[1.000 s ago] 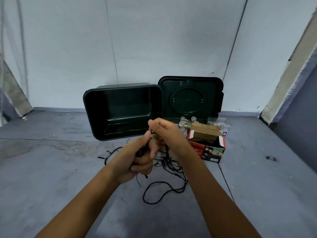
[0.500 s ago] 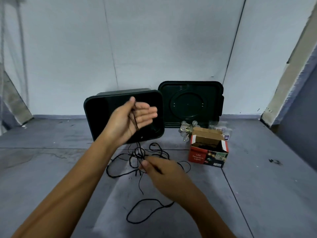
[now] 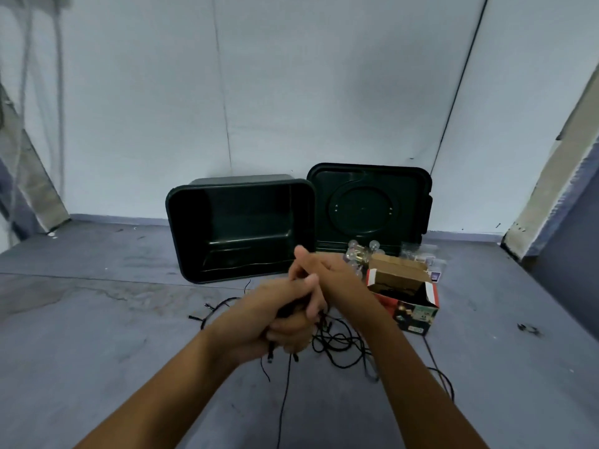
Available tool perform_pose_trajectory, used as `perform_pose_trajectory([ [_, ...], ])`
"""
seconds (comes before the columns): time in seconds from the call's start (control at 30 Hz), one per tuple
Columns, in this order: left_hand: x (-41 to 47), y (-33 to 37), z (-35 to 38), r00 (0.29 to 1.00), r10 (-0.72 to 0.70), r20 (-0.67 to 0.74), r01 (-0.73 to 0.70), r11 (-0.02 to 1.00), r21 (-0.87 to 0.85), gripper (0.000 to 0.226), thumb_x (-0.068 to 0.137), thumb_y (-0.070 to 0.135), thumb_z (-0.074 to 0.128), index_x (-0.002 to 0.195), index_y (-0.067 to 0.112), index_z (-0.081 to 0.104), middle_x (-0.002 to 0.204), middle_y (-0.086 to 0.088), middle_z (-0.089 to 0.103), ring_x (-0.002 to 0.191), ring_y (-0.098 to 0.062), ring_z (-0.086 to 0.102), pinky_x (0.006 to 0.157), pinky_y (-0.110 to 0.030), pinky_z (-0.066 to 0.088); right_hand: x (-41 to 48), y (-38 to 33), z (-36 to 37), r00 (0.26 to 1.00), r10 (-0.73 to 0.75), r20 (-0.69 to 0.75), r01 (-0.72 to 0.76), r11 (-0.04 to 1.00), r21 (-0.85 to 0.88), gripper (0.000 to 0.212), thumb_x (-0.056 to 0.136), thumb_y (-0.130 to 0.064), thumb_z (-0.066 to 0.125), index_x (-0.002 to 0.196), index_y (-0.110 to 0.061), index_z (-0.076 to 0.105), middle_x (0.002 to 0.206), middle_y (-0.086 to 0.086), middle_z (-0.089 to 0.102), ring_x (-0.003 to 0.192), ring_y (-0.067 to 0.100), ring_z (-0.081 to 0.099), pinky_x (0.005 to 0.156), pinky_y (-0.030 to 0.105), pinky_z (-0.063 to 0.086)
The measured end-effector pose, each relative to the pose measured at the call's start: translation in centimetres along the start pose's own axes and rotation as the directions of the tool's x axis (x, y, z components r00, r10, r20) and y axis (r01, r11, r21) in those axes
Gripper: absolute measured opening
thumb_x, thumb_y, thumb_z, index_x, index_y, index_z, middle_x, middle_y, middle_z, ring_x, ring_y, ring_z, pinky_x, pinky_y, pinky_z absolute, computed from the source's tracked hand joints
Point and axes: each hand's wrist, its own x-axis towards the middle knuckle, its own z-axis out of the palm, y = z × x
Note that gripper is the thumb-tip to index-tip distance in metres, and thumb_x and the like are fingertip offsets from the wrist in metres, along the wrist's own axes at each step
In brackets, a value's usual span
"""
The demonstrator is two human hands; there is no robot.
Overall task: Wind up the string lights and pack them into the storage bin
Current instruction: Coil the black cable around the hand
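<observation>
A black string-light cord [image 3: 340, 343] lies in loose loops on the grey floor. My left hand [image 3: 275, 319] is closed around a bundle of that cord, with ends dangling below the fist. My right hand [image 3: 327, 273] presses against the left from above and pinches the cord over it. Behind both hands, the dark green storage bin [image 3: 181, 241] lies tipped on its side, its opening facing me, nothing inside. Its lid [image 3: 369, 205] leans upright against the wall to the right.
An open red cardboard lights box [image 3: 411, 309] stands right of my hands, with clear bulbs [image 3: 359, 254] and small plastic bags behind it. A small dark scrap [image 3: 528, 328] lies further right. Walls close the space at the back and right.
Half a second ago my left hand was raised open before the bin and my right was low on the cord. Both have come together again, left closed on the bundle.
</observation>
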Motion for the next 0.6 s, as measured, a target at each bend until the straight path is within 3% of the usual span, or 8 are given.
perform_pose_trajectory([
  [0.1, 0.1, 2.1, -0.8, 0.988, 0.151, -0.031, -0.154, 0.973, -0.173, 0.030, 0.088, 0.036, 0.056, 0.070, 0.012, 0.060, 0.037, 0.011, 0.039, 0.031, -0.003, 0.029, 0.039, -0.017, 0.034, -1.2, 2.0, 1.1, 0.987, 0.149, 0.060, -0.160, 0.955, 0.251, 0.043, 0.095, -0.032, 0.039, 0.062, -0.017, 0.063, 0.057, -0.001, 0.062, 0.055, 0.011, 0.058, 0.055, 0.018, 0.049],
  [0.23, 1.4, 4.8, -2.1, 0.915, 0.177, -0.363, -0.288, 0.915, -0.281, 0.039, 0.086, 0.032, 0.040, 0.060, 0.015, 0.062, 0.040, 0.007, 0.043, 0.034, -0.005, 0.040, 0.042, -0.019, 0.044, -3.3, 4.2, 2.8, 0.979, 0.189, 0.080, -0.205, 0.912, 0.356, 0.040, 0.094, -0.039, 0.033, 0.078, -0.009, 0.054, 0.055, 0.006, 0.053, 0.044, 0.016, 0.049, 0.043, 0.023, 0.042],
  [0.33, 2.4, 5.7, -3.8, 0.841, 0.205, -0.501, -0.400, 0.859, -0.320, 0.040, 0.086, 0.032, 0.042, 0.057, 0.017, 0.066, 0.055, 0.006, 0.062, 0.055, -0.009, 0.063, 0.063, -0.030, 0.059, -4.6, 4.6, 3.8, 0.983, 0.180, -0.022, -0.171, 0.961, 0.217, 0.032, 0.099, -0.028, 0.034, 0.079, -0.009, 0.050, 0.054, 0.000, 0.054, 0.042, 0.013, 0.045, 0.042, 0.022, 0.040],
  [0.4, 2.8, 5.5, -5.0, 0.819, 0.205, -0.536, -0.410, 0.863, -0.295, 0.049, 0.093, 0.031, 0.038, 0.058, 0.017, 0.069, 0.066, 0.002, 0.070, 0.072, -0.014, 0.070, 0.075, -0.039, 0.056, -5.2, 4.1, 3.9, 0.986, 0.161, -0.047, -0.154, 0.981, 0.116, 0.029, 0.100, -0.024, 0.036, 0.079, -0.011, 0.052, 0.050, -0.004, 0.050, 0.042, 0.009, 0.042, 0.042, 0.020, 0.037],
  [0.47, 3.1, 4.8, -5.5, 0.813, 0.178, -0.554, -0.377, 0.886, -0.269, 0.054, 0.097, 0.031, 0.034, 0.059, 0.016, 0.070, 0.073, -0.001, 0.073, 0.079, -0.017, 0.071, 0.078, -0.040, 0.054, -5.5, 2.8, 3.8, 0.992, 0.119, -0.029, -0.119, 0.993, 0.020, 0.028, 0.099, -0.025, 0.039, 0.077, -0.017, 0.054, 0.048, -0.008, 0.044, 0.043, 0.004, 0.037, 0.043, 0.017, 0.032],
  [0.6, 3.3, 2.8, -4.8, 0.810, 0.138, -0.570, -0.239, 0.965, -0.107, 0.041, 0.100, 0.026, 0.032, 0.077, 0.009, 0.062, 0.066, -0.005, 0.071, 0.068, -0.018, 0.070, 0.072, -0.032, 0.057, -4.7, -0.1, 2.9, 0.999, -0.032, 0.009, 0.033, 0.928, -0.370, 0.026, 0.096, -0.035, 0.043, 0.076, -0.023, 0.054, 0.059, -0.010, 0.047, 0.053, 0.002, 0.042, 0.051, 0.015, 0.034],
])
